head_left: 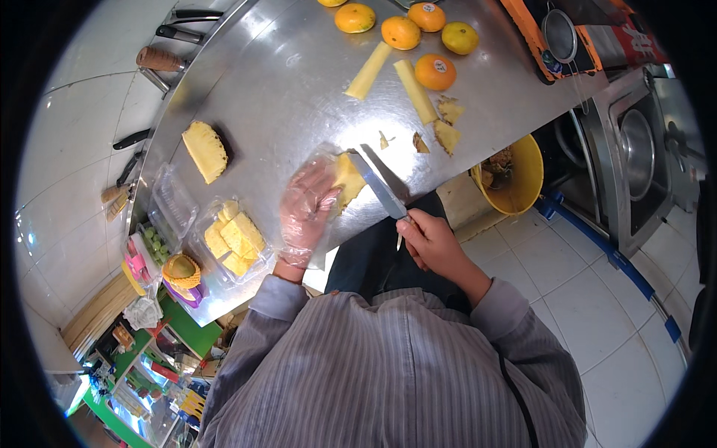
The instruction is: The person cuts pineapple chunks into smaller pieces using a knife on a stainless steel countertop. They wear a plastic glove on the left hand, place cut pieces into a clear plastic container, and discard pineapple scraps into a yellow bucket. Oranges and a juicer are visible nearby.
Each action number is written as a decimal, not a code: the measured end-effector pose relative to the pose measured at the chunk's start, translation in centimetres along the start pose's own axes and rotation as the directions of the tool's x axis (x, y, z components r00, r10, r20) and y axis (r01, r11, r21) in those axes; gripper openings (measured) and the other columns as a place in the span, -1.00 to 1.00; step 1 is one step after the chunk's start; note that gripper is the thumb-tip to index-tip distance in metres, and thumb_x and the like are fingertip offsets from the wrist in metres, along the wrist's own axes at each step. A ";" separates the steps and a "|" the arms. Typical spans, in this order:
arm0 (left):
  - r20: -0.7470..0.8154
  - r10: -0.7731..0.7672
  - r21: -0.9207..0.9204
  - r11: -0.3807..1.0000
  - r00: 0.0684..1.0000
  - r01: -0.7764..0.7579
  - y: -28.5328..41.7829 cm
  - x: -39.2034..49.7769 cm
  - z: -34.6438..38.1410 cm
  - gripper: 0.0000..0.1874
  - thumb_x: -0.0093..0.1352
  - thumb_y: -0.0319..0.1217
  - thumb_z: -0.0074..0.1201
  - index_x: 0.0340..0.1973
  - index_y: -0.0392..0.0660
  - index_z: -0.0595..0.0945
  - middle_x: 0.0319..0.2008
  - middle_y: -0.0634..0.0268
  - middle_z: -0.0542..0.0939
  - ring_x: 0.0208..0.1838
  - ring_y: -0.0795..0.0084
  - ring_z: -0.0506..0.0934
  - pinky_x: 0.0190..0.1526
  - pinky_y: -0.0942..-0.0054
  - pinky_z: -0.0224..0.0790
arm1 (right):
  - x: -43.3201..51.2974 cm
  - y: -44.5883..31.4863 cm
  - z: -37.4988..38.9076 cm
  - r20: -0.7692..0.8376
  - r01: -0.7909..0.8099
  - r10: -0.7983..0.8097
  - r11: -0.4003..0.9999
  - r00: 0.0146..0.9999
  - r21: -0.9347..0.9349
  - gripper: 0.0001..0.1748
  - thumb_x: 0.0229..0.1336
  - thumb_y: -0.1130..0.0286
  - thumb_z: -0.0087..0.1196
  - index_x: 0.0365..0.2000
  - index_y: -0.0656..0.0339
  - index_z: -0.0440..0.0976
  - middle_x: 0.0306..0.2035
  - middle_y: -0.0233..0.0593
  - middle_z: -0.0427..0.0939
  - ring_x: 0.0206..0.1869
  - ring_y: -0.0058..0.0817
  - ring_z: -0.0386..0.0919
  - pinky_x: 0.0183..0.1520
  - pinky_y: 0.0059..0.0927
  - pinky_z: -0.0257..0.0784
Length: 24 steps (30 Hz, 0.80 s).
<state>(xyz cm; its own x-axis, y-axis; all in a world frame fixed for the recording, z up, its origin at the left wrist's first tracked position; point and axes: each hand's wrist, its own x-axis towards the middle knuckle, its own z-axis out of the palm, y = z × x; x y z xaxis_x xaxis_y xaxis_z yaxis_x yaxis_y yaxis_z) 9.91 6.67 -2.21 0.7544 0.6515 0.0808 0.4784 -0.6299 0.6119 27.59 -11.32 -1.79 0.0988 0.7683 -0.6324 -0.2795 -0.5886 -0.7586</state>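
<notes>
My left hand (308,207), in a clear plastic glove, grips a piece of pineapple (350,182) over the steel tabletop (269,106). My bare right hand (428,241) is closed around the handle of a knife (383,190). Its blade slants up and left, with the tip by the top of the pineapple piece; whether the edge touches the fruit I cannot tell. Scraps of pineapple peel (447,137) lie beyond the blade. To the left, a clear plastic box (269,266) holds pineapple chunks (238,238). A larger pineapple wedge (204,151) rests farther up the table.
Several oranges (400,32) and two pineapple core strips (368,71) are at the far side. A yellow bucket (526,185) with scraps stands beyond the right edge. Knives (182,35) line the left wall. Grapes (154,243) and a netted fruit (181,269) sit at the left corner.
</notes>
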 end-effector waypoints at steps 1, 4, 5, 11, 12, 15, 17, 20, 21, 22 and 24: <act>-0.045 0.020 0.024 1.000 0.999 -0.019 0.2 0.0 -0.1 -0.72 0.22 -0.49 0.23 -0.13 -0.05 0.67 0.01 0.21 0.60 0.15 0.09 0.50 0.09 0.28 0.39 | 0.4 0.0 -0.1 0.050 -0.035 0.032 0.997 0.998 0.076 -0.67 0.36 0.22 -0.04 -0.36 0.33 0.38 -0.69 -0.26 0.41 -0.73 -0.57 0.37 -0.66 -0.47 0.21; -0.147 0.000 0.132 0.991 0.989 0.020 1.1 -0.9 -0.3 -0.80 0.20 -0.52 0.23 -0.24 -0.08 0.67 -0.05 0.22 0.61 0.15 0.09 0.48 0.11 0.24 0.35 | 1.3 0.1 -0.6 0.139 -0.103 0.082 0.983 0.987 0.152 -0.65 0.39 0.18 -0.09 -0.34 0.30 0.40 -0.71 -0.36 0.37 -0.79 -0.66 0.29 -0.73 -0.54 0.16; -0.155 -0.019 0.138 0.990 0.988 0.041 1.2 -1.2 -0.2 -0.80 0.20 -0.51 0.24 -0.24 -0.08 0.67 -0.06 0.22 0.60 0.15 0.07 0.48 0.12 0.21 0.35 | 1.5 0.2 -0.9 0.161 -0.121 0.095 0.980 0.982 0.157 -0.64 0.40 0.16 -0.11 -0.33 0.29 0.40 -0.71 -0.38 0.37 -0.81 -0.66 0.27 -0.75 -0.56 0.15; -0.207 -0.118 0.039 0.991 0.971 0.129 1.2 -2.2 0.7 -0.80 0.19 -0.53 0.22 -0.26 -0.07 0.65 -0.07 0.20 0.58 0.14 0.03 0.47 0.12 0.16 0.33 | 1.9 0.0 -2.5 0.210 -0.124 0.081 0.971 0.974 0.204 -0.62 0.41 0.16 -0.13 -0.29 0.33 0.41 -0.69 -0.35 0.37 -0.81 -0.66 0.28 -0.75 -0.57 0.14; -0.211 -0.121 0.030 0.991 0.970 0.130 1.2 -2.2 0.7 -0.81 0.20 -0.54 0.21 -0.26 -0.07 0.65 -0.07 0.20 0.58 0.13 0.04 0.47 0.12 0.15 0.33 | 1.9 -0.1 -2.5 0.214 -0.118 0.075 0.973 0.974 0.200 -0.63 0.41 0.17 -0.13 -0.29 0.34 0.41 -0.69 -0.36 0.37 -0.81 -0.66 0.27 -0.75 -0.58 0.13; -0.233 -0.141 -0.007 0.990 0.962 0.143 1.3 -2.1 0.8 -0.80 0.20 -0.56 0.19 -0.26 -0.07 0.64 -0.09 0.19 0.57 0.11 0.05 0.47 0.11 0.16 0.33 | 2.3 -0.4 -2.4 0.226 -0.082 0.050 0.987 0.973 0.136 -0.63 0.41 0.18 -0.13 -0.30 0.34 0.41 -0.69 -0.37 0.35 -0.82 -0.67 0.25 -0.76 -0.59 0.12; -0.255 -0.148 -0.014 0.989 0.956 0.149 1.5 -2.0 1.0 -0.82 0.21 -0.57 0.19 -0.28 -0.08 0.63 -0.12 0.19 0.57 0.09 0.07 0.49 0.10 0.19 0.34 | 2.5 -0.7 -2.4 0.228 -0.127 0.099 0.985 0.969 0.113 -0.63 0.41 0.18 -0.12 -0.31 0.34 0.41 -0.70 -0.38 0.35 -0.82 -0.68 0.24 -0.76 -0.58 0.11; -0.275 -0.139 0.004 0.989 0.951 0.146 1.5 -1.8 1.2 -0.85 0.22 -0.57 0.19 -0.31 -0.10 0.62 -0.16 0.18 0.56 0.06 0.09 0.50 0.08 0.22 0.34 | 2.8 -1.0 -2.7 0.230 -0.142 0.122 0.987 0.965 0.073 -0.63 0.41 0.19 -0.13 -0.34 0.34 0.40 -0.71 -0.39 0.34 -0.83 -0.69 0.22 -0.77 -0.58 0.09; -0.271 -0.132 0.008 0.990 0.954 0.139 1.5 -1.7 1.2 -0.84 0.21 -0.58 0.18 -0.30 -0.09 0.62 -0.16 0.18 0.54 0.05 0.07 0.49 0.08 0.21 0.34 | 3.0 -1.2 -2.8 0.233 -0.147 0.131 0.988 0.964 0.052 -0.62 0.41 0.19 -0.14 -0.36 0.34 0.39 -0.72 -0.40 0.33 -0.84 -0.69 0.21 -0.77 -0.58 0.09; -0.266 -0.125 0.012 0.991 0.956 0.133 1.5 -1.7 1.3 -0.83 0.20 -0.58 0.17 -0.30 -0.09 0.61 -0.17 0.18 0.52 0.05 0.05 0.48 0.08 0.20 0.33 | 3.2 -1.3 -3.0 0.257 -0.148 0.132 0.988 0.957 0.043 -0.62 0.42 0.18 -0.16 -0.36 0.32 0.38 -0.72 -0.39 0.33 -0.83 -0.68 0.22 -0.77 -0.59 0.09; -0.272 -0.125 0.019 0.991 0.954 0.136 1.4 -1.8 1.3 -0.84 0.21 -0.58 0.18 -0.31 -0.09 0.61 -0.17 0.18 0.52 0.01 0.07 0.49 0.05 0.20 0.33 | 3.9 -1.7 -3.0 0.283 -0.194 0.192 0.981 0.940 -0.020 -0.63 0.43 0.16 -0.19 -0.35 0.29 0.35 -0.73 -0.39 0.32 -0.83 -0.67 0.22 -0.77 -0.59 0.09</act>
<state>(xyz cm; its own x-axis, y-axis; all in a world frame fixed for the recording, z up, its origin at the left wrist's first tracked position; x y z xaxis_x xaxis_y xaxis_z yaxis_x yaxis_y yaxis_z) 9.81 4.07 -2.54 0.5376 0.8155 0.2144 0.5848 -0.5437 0.6020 31.35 -8.10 -3.44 -0.2307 0.6802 -0.6957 -0.2738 -0.7315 -0.6244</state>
